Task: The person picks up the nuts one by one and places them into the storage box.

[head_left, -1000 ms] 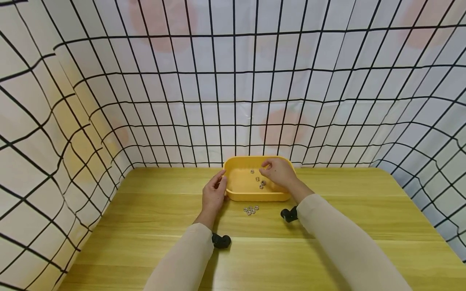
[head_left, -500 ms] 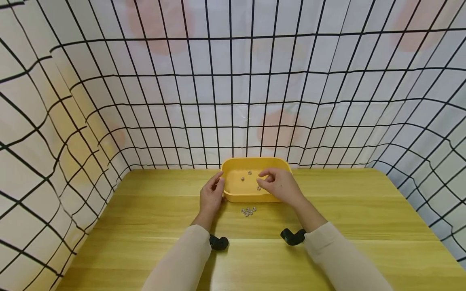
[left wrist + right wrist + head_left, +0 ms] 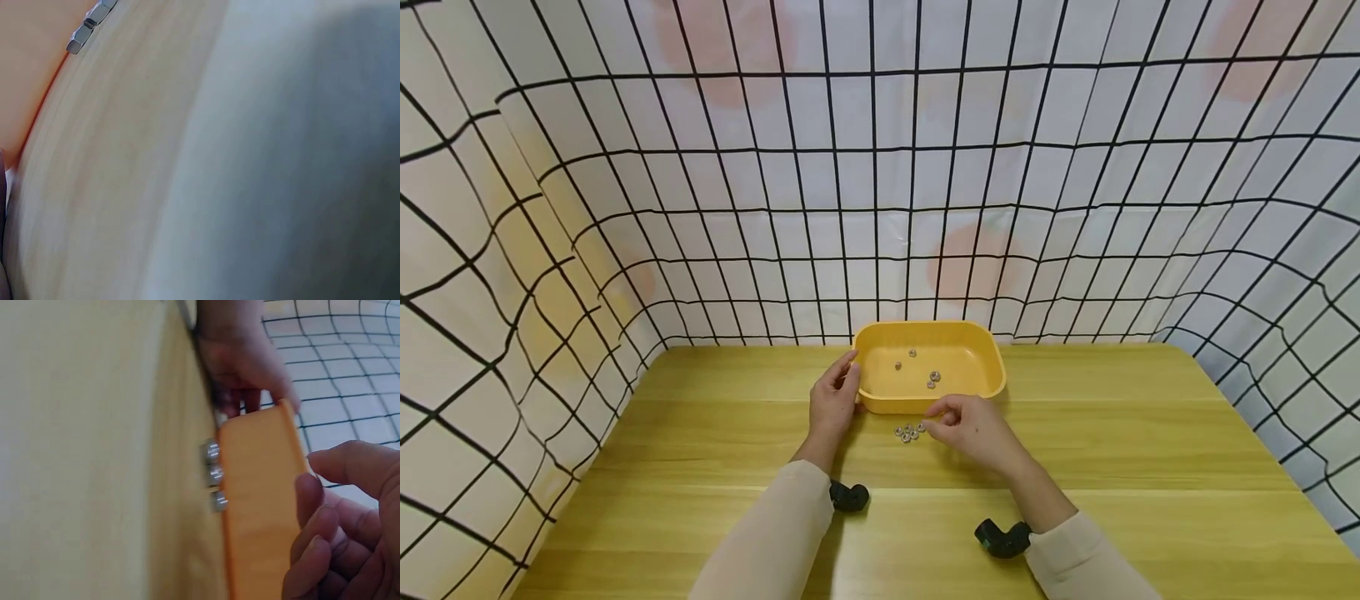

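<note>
Nuts (image 3: pixel 907 436), loose and metal, clustered on desk (image 3: pixel 917 475) along yellow tray's (image 3: pixel 891 406) near long wall, just left of right hand (image 3: pixel 976 428), the nearer one. Its thumb and index bent but parted, nothing visible between; contact unclear. Left hand (image 3: pixel 832 410) rests along tray's left end, fingers loose. Half-second back, right hand was over tray; now in front.

Bright, even light falls across my worktop (image 3: pixel 737 417), a soft shadow lying beside my left sleeve (image 3: pixel 767 533). My left-wrist view is dimmer, its wood grain smeared and right side shadowed; my right-wrist view blurs the metal nuts (image 3: pixel 214 474).
</note>
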Demonstrator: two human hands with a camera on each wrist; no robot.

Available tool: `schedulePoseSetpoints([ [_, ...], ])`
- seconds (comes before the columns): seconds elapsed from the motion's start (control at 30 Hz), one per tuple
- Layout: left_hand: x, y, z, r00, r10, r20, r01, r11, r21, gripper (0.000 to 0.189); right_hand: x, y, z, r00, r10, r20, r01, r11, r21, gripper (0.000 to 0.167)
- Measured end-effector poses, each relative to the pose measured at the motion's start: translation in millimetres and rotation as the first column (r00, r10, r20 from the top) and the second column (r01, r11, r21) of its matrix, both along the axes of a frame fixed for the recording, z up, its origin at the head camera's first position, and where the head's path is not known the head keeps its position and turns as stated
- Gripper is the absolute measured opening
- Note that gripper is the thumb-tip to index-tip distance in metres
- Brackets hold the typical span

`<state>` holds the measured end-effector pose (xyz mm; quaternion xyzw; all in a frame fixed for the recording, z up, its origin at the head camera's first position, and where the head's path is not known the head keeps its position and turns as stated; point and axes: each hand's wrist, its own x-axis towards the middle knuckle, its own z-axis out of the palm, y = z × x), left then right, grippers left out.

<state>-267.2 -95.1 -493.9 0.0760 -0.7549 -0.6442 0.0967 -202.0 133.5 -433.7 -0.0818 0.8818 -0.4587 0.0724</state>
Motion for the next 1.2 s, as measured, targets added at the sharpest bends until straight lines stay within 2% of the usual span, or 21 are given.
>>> schedulePoseSetpoints([
  [0.23,0.1,0.2,-2.3,1.000,-0.006,-0.004,0.006,1.000,0.008,0.034,-1.0,3.2,-32.3,0.999,-0.020,0.046,0.020,1.000,0.012,0.018],
  [0.4,0.6,0.2,-3.7,1.000,-0.012,0.011,0.012,1.000,0.009,0.033,-1.8,1.4,-45.7,1.000,-0.024,0.013,0.023,0.999,0.028,0.024],
  [0.57,-1.8,-0.4,-3.1,1.000,-0.008,0.007,0.008,1.000,0.016,0.032,-4.7,-6.7,-48.4,0.997,-0.059,-0.042,0.063,0.993,0.098,0.020],
  [0.77,-0.9,-0.2,-3.1,1.000,-0.006,-0.002,0.006,1.000,0.005,0.034,-7.7,-15.3,-49.6,0.996,-0.069,-0.061,0.079,0.981,0.176,0.018],
  [1.2,-0.2,-0.7,-1.8,1.000,-0.012,-0.007,0.012,1.000,0.012,0.034,-7.0,-18.8,-47.8,0.995,-0.080,-0.062,0.092,0.971,0.221,0.008],
])
